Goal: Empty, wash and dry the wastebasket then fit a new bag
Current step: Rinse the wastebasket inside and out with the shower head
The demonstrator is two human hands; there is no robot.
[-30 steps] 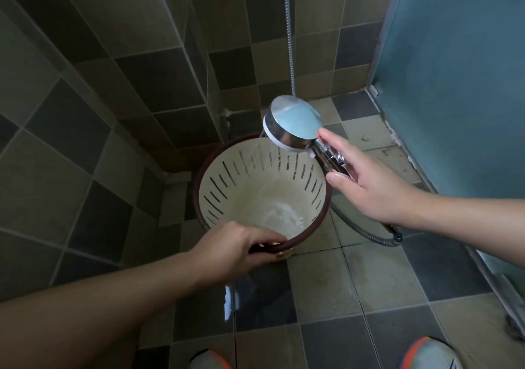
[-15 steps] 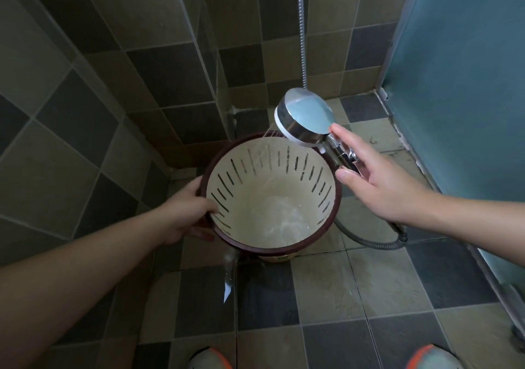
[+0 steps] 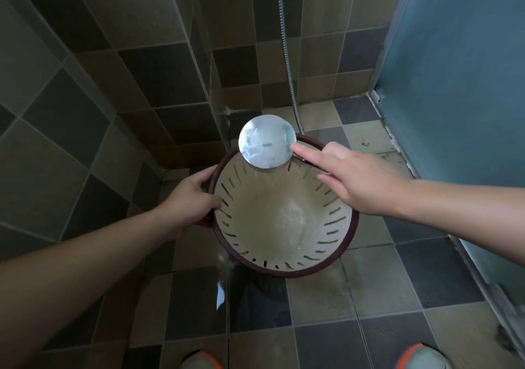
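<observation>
Both my hands are busy: left hand [image 3: 189,199] fingers clamp the wastebasket [image 3: 284,215] rim. Right hand [image 3: 352,179] fingers grasp the shower head [image 3: 267,141], just beyond my fingertip.

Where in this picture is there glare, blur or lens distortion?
Head view: glare whitens the shower head back and streaks the wet floor; tile lines bow from wide-angle distortion; the lower right edge by the blue door smears with blur; the wastebasket stays sharp.
</observation>
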